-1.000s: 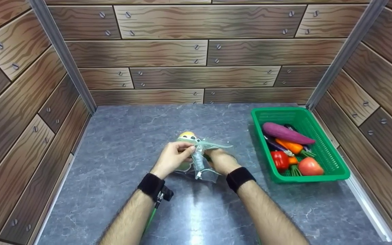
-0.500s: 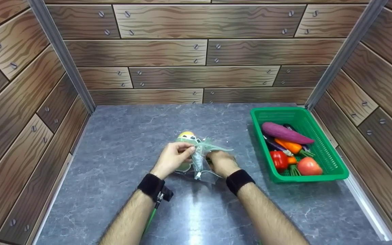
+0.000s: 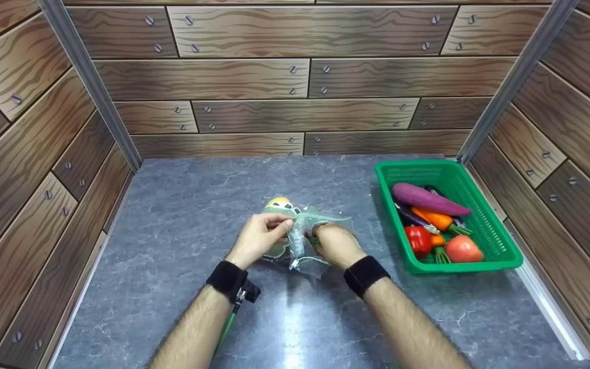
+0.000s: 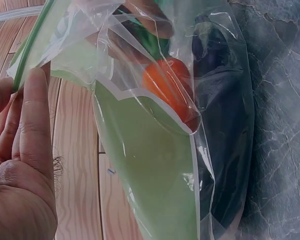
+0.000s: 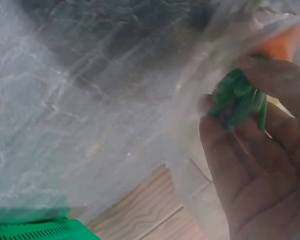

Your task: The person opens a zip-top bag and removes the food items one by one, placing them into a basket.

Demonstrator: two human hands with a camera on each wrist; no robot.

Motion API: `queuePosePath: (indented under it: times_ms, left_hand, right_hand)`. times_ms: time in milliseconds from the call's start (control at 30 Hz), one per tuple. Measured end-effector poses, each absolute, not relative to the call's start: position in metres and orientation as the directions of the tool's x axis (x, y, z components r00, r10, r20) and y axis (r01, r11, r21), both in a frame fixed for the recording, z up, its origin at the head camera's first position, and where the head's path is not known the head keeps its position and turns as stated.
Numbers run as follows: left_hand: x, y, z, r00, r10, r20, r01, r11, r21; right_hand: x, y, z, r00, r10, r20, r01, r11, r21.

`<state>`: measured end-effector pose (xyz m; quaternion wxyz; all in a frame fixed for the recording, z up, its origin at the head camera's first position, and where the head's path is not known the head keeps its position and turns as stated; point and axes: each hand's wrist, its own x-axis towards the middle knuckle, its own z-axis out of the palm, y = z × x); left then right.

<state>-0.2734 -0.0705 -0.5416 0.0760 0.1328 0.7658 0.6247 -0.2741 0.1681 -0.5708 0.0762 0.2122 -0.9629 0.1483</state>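
A clear zip bag (image 3: 298, 241) with pale green panels lies at mid-table in the head view. My left hand (image 3: 256, 237) pinches its green zip edge (image 4: 32, 42) between thumb and fingers. Inside the bag, my right hand (image 5: 262, 145) grips a small orange carrot (image 4: 167, 85) by its green tops (image 5: 240, 97). Through the film, a dark eggplant (image 4: 212, 100) shows beside the carrot in the left wrist view. A yellow rounded thing (image 3: 278, 201) appears at the bag's far end; its kind is unclear. Clear film blurs part of the right wrist view.
To the right stands a green basket (image 3: 510, 264) holding a purple sweet potato (image 3: 430, 199), a red pepper (image 3: 418, 242), a tomato-like red fruit (image 3: 464, 249), carrots (image 3: 436, 219) and eggplants. Wood-patterned walls (image 3: 254, 82) enclose the grey marbled table (image 3: 172, 205) at the back and sides.
My right hand, in the bag, has shifted slightly to the right and tilted. The left hand keeps its hold on the bag's edge. The head view has drifted slightly.
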Motion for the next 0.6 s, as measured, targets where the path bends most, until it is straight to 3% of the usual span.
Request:
queuePosePath:
  times_ms: [600]
  left_hand:
    - [-0.272, -0.070, -0.541, -0.957, 0.289, 0.037, 0.103, 0.214, 0.971]
  right_hand:
    - [-0.255, 0.188, -0.529, -0.918, -0.370, 0.147, -0.396, 0.880, -0.262]
